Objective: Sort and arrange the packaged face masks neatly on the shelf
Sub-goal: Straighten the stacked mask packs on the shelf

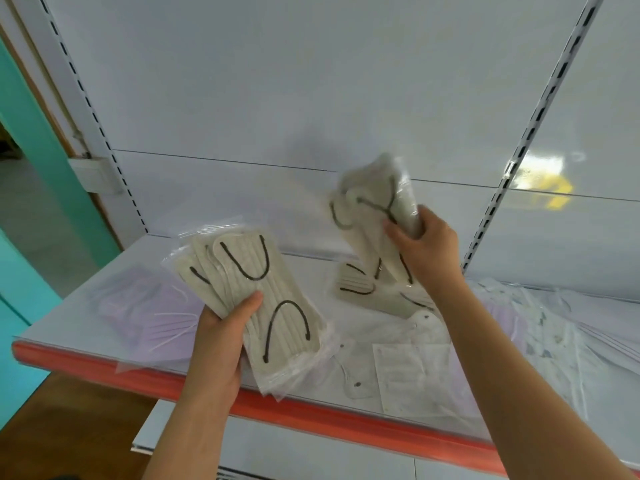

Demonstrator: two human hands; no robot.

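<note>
Head view: lilac masks (138,306) lie on the shelf (86,344). A fanned stack of beige packets (256,299) is gripped by the left hand (221,341); another beige packet (377,209) is clutched aloft by the right hand (422,244). Gathering is judged underway; squaring together is needed next.

I'm seeing a shop — white gondola shelf (104,306) w/ orange price rail (311,415), slotted uprights (540,109) at 1 & 11 o'clock, bagged masks (540,327) laid out.
</note>
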